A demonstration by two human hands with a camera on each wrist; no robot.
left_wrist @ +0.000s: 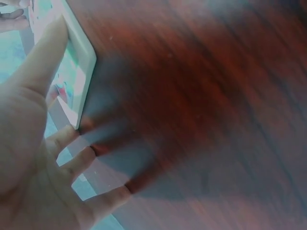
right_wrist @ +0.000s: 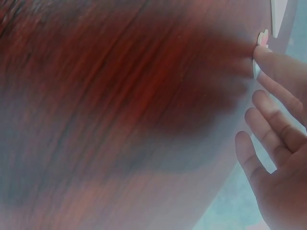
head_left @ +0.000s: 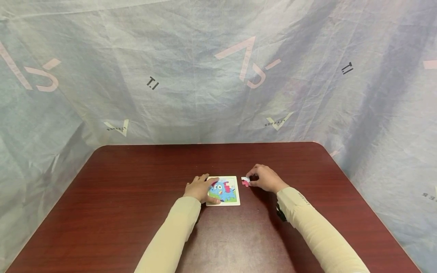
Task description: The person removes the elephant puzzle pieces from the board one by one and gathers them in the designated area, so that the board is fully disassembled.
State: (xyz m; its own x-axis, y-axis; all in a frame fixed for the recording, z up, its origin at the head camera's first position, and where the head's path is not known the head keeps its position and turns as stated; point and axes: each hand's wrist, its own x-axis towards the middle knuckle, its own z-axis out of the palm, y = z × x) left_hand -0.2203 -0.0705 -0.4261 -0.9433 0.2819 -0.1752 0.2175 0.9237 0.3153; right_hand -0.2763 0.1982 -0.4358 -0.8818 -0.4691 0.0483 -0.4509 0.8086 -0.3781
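Observation:
A jigsaw puzzle in a white frame [head_left: 238, 193] lies on the table, showing a blue cartoon animal; part of its upper right picture is pale with a pink area. My left hand [head_left: 199, 189] rests over its left side, fingers spread, with the thumb [left_wrist: 50, 45] lying across the frame in the left wrist view. To the right of the frame, my right hand [head_left: 268, 179] pinches a pink and white puzzle piece [head_left: 245, 181] between thumb and index finger. In the right wrist view the piece [right_wrist: 262, 38] is mostly hidden by the fingertips; the other fingers are extended.
The dark red-brown wooden table [head_left: 136, 170] has rounded far corners. Grey printed cloth [head_left: 201, 76] hangs behind it and along both sides. Both forearms wear pale sleeves [head_left: 170, 235], and a dark object [head_left: 280, 213] shows under the right cuff.

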